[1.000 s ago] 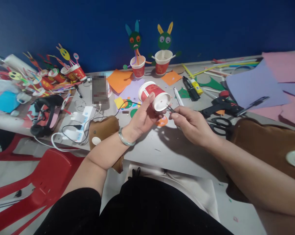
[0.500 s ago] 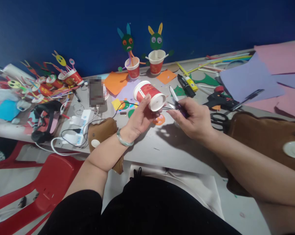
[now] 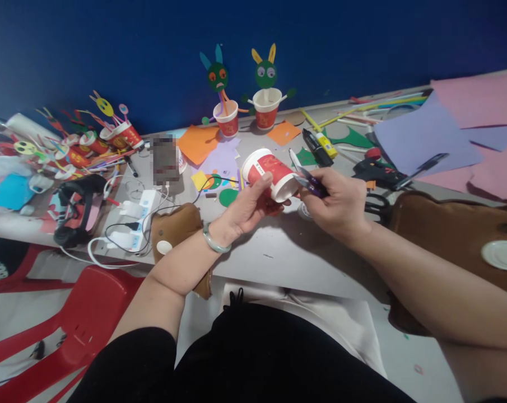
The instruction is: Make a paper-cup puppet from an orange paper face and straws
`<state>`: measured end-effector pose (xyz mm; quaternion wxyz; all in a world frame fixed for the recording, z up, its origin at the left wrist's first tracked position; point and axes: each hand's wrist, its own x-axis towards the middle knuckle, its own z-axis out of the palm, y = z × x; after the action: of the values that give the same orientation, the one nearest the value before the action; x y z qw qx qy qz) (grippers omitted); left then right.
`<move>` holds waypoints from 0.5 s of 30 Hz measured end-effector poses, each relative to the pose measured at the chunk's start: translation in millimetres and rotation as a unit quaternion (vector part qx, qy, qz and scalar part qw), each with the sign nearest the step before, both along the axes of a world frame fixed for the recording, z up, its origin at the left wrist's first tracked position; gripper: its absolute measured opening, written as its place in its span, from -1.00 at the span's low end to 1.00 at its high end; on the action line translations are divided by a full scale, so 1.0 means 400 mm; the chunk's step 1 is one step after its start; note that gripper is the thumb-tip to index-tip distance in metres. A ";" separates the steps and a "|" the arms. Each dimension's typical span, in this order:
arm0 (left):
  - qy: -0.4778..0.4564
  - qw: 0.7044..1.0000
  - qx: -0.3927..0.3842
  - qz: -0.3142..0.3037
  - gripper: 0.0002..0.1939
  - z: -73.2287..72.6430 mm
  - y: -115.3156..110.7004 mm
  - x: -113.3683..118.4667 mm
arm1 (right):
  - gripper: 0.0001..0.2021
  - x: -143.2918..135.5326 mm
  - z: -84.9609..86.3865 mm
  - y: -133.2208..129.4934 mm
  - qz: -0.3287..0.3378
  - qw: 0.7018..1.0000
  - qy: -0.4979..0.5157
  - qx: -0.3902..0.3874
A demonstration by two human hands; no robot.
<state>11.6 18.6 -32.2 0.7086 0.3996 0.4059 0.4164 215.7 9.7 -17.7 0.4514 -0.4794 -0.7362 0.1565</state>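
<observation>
A red and white paper cup (image 3: 275,168) lies tilted in my left hand (image 3: 253,208), whose thumb presses on its side with the fingers beneath. One white end of the cup faces right and down towards me. My right hand (image 3: 341,197) is closed around purple-handled scissors (image 3: 316,186). Their blades point up and left, close by the cup's right end; I cannot tell whether they touch it. On the table behind the scissors lie a black marker (image 3: 317,148) and a yellow glue stick (image 3: 326,144).
Two cup puppets (image 3: 227,118) with green heads stand by the blue wall. Paper sheets (image 3: 408,134) and black-handled scissors (image 3: 377,207) lie right. A power strip (image 3: 146,215), a headset (image 3: 70,215) and more cup puppets (image 3: 127,135) are left. Brown cushions (image 3: 442,246) overhang the front edge.
My left hand has brought the cup right and slightly down, closer to the scissors. The scissors' blades have turned to point more up and left beside its end.
</observation>
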 end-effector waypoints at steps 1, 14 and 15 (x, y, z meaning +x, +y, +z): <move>0.029 0.999 0.028 0.000 -0.37 -0.014 0.009 -0.006 | -0.90 0.003 0.005 0.003 -0.011 1.000 -0.011 -0.004; 0.483 0.693 0.525 -0.104 0.03 0.019 0.008 -0.074 | -0.66 0.033 0.001 0.028 0.064 0.979 -0.188 0.047; 0.489 0.692 0.517 -0.121 0.00 0.017 0.006 -0.074 | -0.64 0.033 -0.001 0.028 0.073 0.974 -0.203 0.060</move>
<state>-18.1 21.0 -25.5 0.1358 0.8958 0.3634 0.2167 229.0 20.9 -17.9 0.3074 -0.4178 -0.8539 0.0439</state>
